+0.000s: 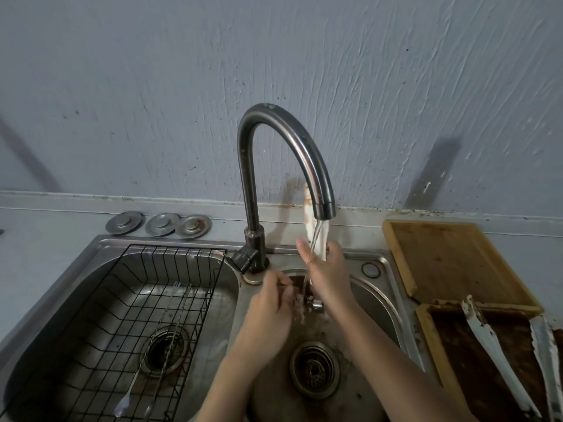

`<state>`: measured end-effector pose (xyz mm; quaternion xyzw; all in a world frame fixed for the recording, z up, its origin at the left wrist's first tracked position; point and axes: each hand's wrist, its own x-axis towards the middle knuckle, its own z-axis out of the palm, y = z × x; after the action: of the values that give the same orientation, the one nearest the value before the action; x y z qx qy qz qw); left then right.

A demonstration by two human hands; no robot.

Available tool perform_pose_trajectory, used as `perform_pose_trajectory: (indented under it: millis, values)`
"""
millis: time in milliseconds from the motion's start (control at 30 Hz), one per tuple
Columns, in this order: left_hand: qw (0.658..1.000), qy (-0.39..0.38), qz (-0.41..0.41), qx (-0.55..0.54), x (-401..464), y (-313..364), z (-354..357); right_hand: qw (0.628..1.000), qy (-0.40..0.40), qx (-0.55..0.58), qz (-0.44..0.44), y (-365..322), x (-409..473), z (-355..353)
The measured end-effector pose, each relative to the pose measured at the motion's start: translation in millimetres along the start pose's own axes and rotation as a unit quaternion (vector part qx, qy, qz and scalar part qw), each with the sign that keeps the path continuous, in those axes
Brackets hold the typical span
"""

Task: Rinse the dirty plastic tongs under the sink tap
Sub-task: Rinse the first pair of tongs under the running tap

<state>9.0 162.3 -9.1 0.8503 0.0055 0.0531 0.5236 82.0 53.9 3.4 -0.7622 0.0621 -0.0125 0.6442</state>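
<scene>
1. Two hands are over the right basin (370,303) of the sink, and I see water running from the tap (323,205) down onto them.
2. The right hand (330,275) has its fingers curled round the plastic tongs (318,239). These white tongs stand upright, their stained upper ends rising above the fingertips to just behind the spout, and the stream falls along them.
3. The left hand (271,312) sits lower, its fingers bent toward the splash beside the right wrist. Blur hides the tips, so I cannot tell whether they pinch anything.
4. Well to the right of the right fingers, a second pair of tongs (493,345) lies on a soiled wooden board (451,345).
5. Left of the left fingers, a black wire rack (170,254) sits in the other basin with a spoon (123,406) on it.
</scene>
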Motion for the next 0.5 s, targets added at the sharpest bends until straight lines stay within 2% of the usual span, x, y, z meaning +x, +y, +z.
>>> perform_pose_trajectory:
  millis: [67,133,200,267,333,400,500]
  values:
    - [0.999,0.030,-0.024,-0.009,6.1,0.3,-7.7,0.992,-0.037,-0.105,-0.066,1.8,-2.4,-7.5]
    - [0.998,0.016,-0.038,-0.041,11.2,3.0,-10.8,0.977,-0.056,-0.192,-0.079,3.8,-5.1,-11.6]
    - [0.987,-0.009,-0.071,-0.145,11.3,9.0,-4.0,0.961,-0.070,-0.257,-0.075,5.9,-7.7,-13.0]
    - [0.943,-0.024,-0.151,-0.296,9.2,11.3,9.1,0.947,-0.071,-0.306,-0.063,8.5,-8.7,-15.7]
    - [0.870,-0.030,-0.230,-0.435,6.5,10.3,20.9,0.929,-0.064,-0.364,-0.033,9.8,-7.7,-21.4]
    - [0.817,-0.037,-0.270,-0.509,6.5,6.0,28.4,0.912,-0.073,-0.404,-0.012,7.9,-6.2,-27.2]
    - [0.776,-0.042,-0.281,-0.564,8.2,4.3,31.1,0.900,-0.087,-0.424,-0.045,4.6,-6.5,-29.5]
